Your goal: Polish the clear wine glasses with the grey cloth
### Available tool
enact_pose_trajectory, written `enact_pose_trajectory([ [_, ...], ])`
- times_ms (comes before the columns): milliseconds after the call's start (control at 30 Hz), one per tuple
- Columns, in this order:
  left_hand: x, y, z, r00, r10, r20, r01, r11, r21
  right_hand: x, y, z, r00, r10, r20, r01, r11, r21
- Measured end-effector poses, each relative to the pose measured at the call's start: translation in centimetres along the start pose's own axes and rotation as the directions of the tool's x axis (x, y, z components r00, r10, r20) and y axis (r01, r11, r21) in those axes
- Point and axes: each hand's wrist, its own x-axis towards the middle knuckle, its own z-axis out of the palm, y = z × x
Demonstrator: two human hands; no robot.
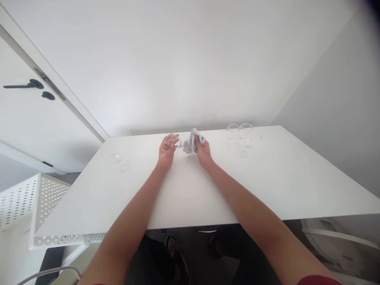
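My left hand is closed around the bowl of a clear wine glass, tilted sideways above the table with its rim to the left. In my right hand a crumpled light grey cloth is gripped between thumb and fingers. The cloth meets the right end of the glass, so the stem and foot are hidden. Both hands are over the far middle part of the white table.
A clear stemmed glass stands at the table's left. Further clear stemmed glasses stand close together at the back right. A white wall rises behind the table. Left are a door handle and a perforated white cart.
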Motion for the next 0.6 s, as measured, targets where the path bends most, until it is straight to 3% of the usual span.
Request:
enact_pose_trajectory([
  [67, 0.1, -0.1, -0.1, 0.999, 0.047, 0.018, -0.046, 0.998, -0.045, 0.4, -0.1, -0.4, 0.981, -0.019, -0.191, 0.013, 0.999, -0.034],
  [133, 0.1, -0.2, -0.1, 0.997, 0.065, 0.046, -0.063, 0.997, -0.044, 0.6, -0.2, -0.3, 0.970, 0.106, -0.217, -0.100, 0.994, 0.038],
  [233, 0.0, -0.3, 0.0, 0.993, 0.053, 0.105, -0.057, 0.998, 0.035, 0.4, -0.6, 0.4, 0.938, 0.342, 0.057, -0.343, 0.890, 0.300],
  [300, -0.1, -0.3, 0.1, 0.989, 0.058, 0.134, -0.069, 0.994, 0.080, 0.2, -0.9, 0.7, 0.910, 0.328, 0.253, -0.407, 0.826, 0.390],
  [400, -0.2, -0.1, 0.2, 0.987, 0.072, 0.142, -0.090, 0.988, 0.122, 0.2, -0.9, 0.5, 0.898, 0.274, 0.343, -0.395, 0.845, 0.360],
  [600, -0.6, 0.6, 1.2, 0.978, -0.005, 0.207, -0.050, 0.965, 0.259, 0.9, 0.7, -0.3, 0.950, 0.272, 0.155, -0.295, 0.944, 0.150],
])
